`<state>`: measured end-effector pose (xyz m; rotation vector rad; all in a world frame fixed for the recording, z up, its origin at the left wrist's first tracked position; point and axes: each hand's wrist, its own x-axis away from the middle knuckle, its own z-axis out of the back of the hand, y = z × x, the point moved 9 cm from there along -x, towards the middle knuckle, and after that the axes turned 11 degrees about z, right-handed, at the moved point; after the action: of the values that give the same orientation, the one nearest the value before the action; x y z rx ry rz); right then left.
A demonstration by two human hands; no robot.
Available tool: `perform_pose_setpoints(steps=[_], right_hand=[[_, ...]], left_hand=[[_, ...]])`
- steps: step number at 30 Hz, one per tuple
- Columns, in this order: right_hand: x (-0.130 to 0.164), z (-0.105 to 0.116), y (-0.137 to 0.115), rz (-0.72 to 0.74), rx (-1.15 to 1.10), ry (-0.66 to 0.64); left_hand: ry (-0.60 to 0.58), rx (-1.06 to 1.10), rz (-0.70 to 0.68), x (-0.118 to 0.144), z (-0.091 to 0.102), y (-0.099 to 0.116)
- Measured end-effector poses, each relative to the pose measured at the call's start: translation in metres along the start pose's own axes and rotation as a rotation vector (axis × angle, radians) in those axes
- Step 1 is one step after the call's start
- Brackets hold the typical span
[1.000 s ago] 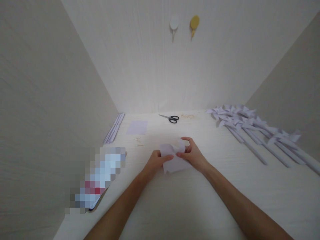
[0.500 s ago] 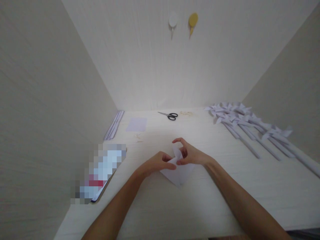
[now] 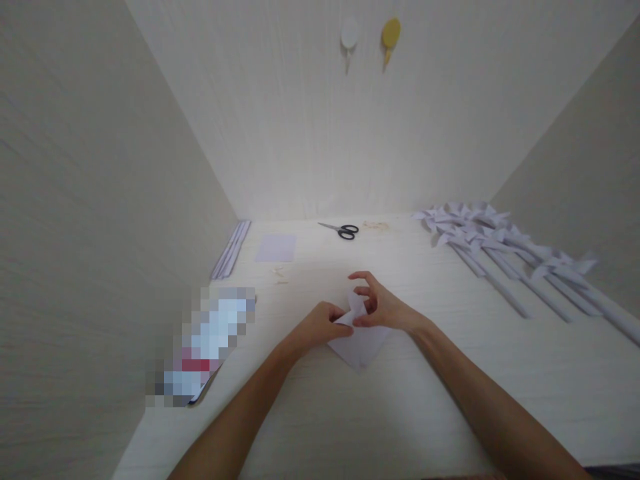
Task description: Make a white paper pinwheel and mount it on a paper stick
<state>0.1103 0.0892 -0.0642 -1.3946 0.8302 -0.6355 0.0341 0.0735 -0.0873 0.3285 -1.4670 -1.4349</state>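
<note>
Pale wood-grain walls enclose the table [image 3: 400,413] on three sides; two hooks, one white [image 3: 349,35] and one yellow [image 3: 391,33], hang on the back wall at 12 o'clock.

I see no containers on the table. Loose items only: scissors [image 3: 341,231] at 12 o'clock from the hands, a flat lilac sheet [image 3: 275,247] at 11 o'clock, a stack of paper strips [image 3: 231,250] against the left wall, and a row of finished paper pinwheels [image 3: 505,253] on rolled sticks at 2 o'clock. A pixelated object [image 3: 205,347] lies at 9 o'clock.

The folded paper piece [image 3: 361,340] rests on the table at centre, its lower corner pointing to 6 o'clock. My left hand [image 3: 320,325] is closed, pinching the paper's left edge. My right hand [image 3: 383,307] pinches a raised flap at the top, thumb against fingers, index finger arched above.

Compared with half a second ago, the paper and both hands sit in nearly the same place; the right index finger has lifted slightly. A second ago the paper was held flatter and more open between the hands.
</note>
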Motion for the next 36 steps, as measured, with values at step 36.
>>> perform_pose_setpoints(steps=[36], right_hand=[[-0.005, 0.023, 0.002, 0.190, 0.062, 0.234]], left_hand=[[0.254, 0.912, 0.157, -0.002, 0.036, -0.016]])
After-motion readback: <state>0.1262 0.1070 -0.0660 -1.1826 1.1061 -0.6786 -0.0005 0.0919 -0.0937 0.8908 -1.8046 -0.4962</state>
